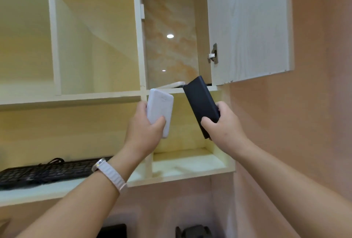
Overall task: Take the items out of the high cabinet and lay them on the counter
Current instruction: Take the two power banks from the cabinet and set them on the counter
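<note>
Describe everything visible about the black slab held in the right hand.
The black slab is a flat, matte, dark rectangular block with rounded long edges, plastic by its look. The right hand grips its lower half, thumb across the front face. It stands nearly upright, top leaning left, upper end before the bottom edge of the open cabinet; contact there cannot be told. It is clear of the white slab in the left hand.

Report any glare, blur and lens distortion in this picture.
Head view: two lamp reflections glare on the glossy cabinet back panel; the wide lens bows the shelf edge; the keyboard looks soft; the white power bank and black power bank are fairly sharp.
</note>
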Demonstrator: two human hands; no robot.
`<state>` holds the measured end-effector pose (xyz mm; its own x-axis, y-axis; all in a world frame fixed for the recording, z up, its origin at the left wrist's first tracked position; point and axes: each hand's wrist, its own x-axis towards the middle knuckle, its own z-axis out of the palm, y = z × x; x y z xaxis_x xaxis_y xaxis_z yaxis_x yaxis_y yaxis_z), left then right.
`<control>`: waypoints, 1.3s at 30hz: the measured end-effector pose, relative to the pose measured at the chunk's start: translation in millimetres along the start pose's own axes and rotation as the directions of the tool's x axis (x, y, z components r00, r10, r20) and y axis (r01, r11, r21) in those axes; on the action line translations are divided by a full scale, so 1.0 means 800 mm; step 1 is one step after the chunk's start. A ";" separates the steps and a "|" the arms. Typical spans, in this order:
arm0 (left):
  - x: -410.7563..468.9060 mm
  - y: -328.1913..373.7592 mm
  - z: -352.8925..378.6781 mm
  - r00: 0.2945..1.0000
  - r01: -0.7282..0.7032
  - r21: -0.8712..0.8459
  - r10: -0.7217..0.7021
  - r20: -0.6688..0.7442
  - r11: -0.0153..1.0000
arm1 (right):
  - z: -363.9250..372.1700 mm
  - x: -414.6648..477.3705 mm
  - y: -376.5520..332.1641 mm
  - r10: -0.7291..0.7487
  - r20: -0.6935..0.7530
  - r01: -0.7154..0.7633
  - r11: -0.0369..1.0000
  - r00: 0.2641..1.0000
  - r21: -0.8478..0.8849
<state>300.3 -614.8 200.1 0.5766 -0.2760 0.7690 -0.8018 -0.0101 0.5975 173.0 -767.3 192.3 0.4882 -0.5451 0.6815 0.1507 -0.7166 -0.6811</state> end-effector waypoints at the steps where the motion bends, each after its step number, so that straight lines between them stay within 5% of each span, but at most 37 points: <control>1: -0.011 -0.003 0.003 1.000 0.020 -0.052 -0.020 0.013 0.998 | 0.002 -0.014 0.001 0.023 -0.006 -0.023 0.999 1.000 0.025; 9: -0.079 -0.058 0.006 0.991 0.135 -0.268 -0.131 0.030 0.954 | 0.030 -0.111 0.009 0.158 -0.089 -0.151 0.986 0.983 0.075; 20: -0.156 -0.155 -0.008 0.896 0.385 -0.492 -0.187 0.403 0.781 | 0.103 -0.233 0.002 0.370 -0.268 -0.370 0.928 0.890 0.052; 32: -0.266 -0.130 0.015 0.687 0.561 -0.542 0.013 0.727 0.625 | 0.084 -0.391 -0.044 0.458 -0.625 -0.616 0.787 0.632 -0.046; 39: -0.367 -0.043 -0.004 0.480 0.696 -0.468 0.131 0.867 0.545 | 0.041 -0.508 -0.096 0.443 -0.787 -0.676 0.736 0.429 0.046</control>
<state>159.4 -530.2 -45.2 0.0358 -0.9674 0.2505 0.0374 0.2518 0.9671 -8.7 -476.5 -41.3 -0.4007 -0.8938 0.2013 -0.1799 -0.1387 -0.9739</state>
